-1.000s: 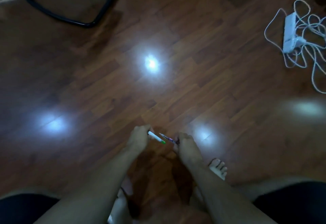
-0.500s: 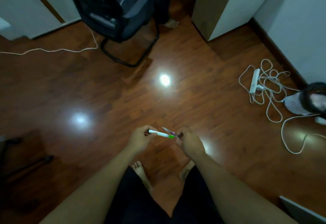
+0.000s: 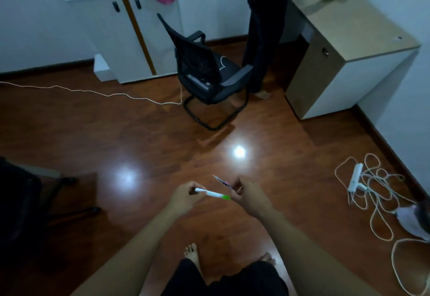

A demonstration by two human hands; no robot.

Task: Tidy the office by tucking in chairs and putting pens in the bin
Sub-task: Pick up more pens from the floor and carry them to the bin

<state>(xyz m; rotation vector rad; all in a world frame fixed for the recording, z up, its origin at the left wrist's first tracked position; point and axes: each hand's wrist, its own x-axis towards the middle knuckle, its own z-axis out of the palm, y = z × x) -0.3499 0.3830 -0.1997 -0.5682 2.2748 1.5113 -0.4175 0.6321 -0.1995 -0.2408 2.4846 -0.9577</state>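
Observation:
My left hand (image 3: 183, 196) pinches a white pen with a green tip (image 3: 213, 194), held level in front of me. My right hand (image 3: 247, 194) grips a thin dark pen with pink marks (image 3: 221, 181), its tip pointing up and to the left. Both hands are close together above the wooden floor. A black mesh chair (image 3: 204, 72) on a sled base stands out in the room, turned away from the light wood desk (image 3: 344, 32) at the right. No bin is visible.
A person's dark-trousered legs (image 3: 263, 30) stand between chair and desk. A white cabinet (image 3: 130, 35) is at the back. A white cord (image 3: 93, 92) crosses the floor; a power strip with tangled cables (image 3: 363, 184) lies right. Another dark chair's base (image 3: 35, 202) sits left.
The view has risen from the floor to the whole room as I stood up. Both hands have kept hold of their pens and stayed close together.

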